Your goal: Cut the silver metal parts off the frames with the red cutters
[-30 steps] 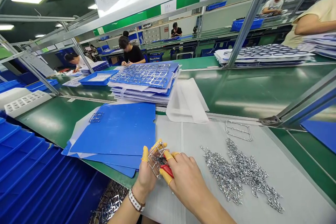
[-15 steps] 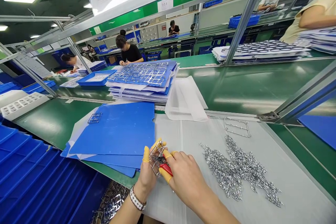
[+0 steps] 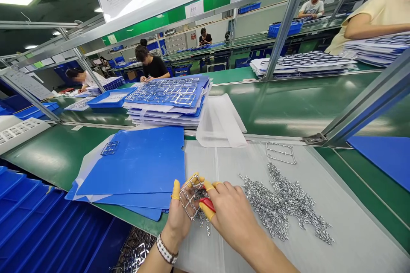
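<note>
My left hand (image 3: 180, 213), with yellow finger covers, holds a small silver wire frame (image 3: 189, 198) upright between thumb and fingers. My right hand (image 3: 229, 211), also with yellow finger covers, is closed on a red-handled tool (image 3: 207, 203) whose tip is hidden against the frame. Small silver pieces (image 3: 205, 224) hang or lie just below the frame, between my hands. To the right, a heap of small silver pieces (image 3: 282, 204) is spread on the grey sheet (image 3: 205, 164). Behind it lies another silver frame (image 3: 282, 152).
Blue sheets (image 3: 137, 164) lie at the left with a small dark frame (image 3: 109, 148) on them. Behind stands a stack of sheets bearing frames (image 3: 166, 111), beside a white translucent sheet (image 3: 219, 121). Blue trays (image 3: 48, 222) are at lower left. People sit across the bench.
Loose silver pieces now show below the frame between my hands. The frame faces the camera more. The whole view has shifted slightly.
</note>
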Demonstrator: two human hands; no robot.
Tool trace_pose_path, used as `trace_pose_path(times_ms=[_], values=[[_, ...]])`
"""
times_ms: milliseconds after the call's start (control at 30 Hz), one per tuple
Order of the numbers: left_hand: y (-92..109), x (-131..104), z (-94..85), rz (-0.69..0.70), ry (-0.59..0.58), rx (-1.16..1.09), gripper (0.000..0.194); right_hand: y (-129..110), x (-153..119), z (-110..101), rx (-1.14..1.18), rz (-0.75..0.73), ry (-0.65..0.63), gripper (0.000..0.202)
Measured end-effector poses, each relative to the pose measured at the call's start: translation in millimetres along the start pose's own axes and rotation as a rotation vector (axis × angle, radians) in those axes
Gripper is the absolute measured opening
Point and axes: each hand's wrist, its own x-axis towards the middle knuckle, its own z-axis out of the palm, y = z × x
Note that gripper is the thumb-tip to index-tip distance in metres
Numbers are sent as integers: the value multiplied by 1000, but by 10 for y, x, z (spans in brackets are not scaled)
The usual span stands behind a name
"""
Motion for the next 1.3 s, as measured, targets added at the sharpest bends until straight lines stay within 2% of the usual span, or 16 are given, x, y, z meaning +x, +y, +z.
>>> trace_pose_path(times_ms=[167, 367, 533, 733, 933, 1300], values=[[-1, 12, 52, -39, -20, -46, 62, 121, 56, -21, 31, 77, -20, 21], [-27, 11, 57, -53, -29, -37, 63, 128, 71, -24, 69, 94, -61, 20], [-46, 16, 56, -18, 9, 1, 59, 119, 85, -38, 29, 85, -86, 20], [-31, 8, 80, -17, 18, -13, 58, 128, 61, -31, 11, 79, -59, 19], [55, 3, 125, -46, -21, -118, 59, 209, -90, 70, -4, 70, 19, 32], [39, -9, 170, -32, 27, -121, 59, 158, -115, 78, 2, 104, -14, 19]])
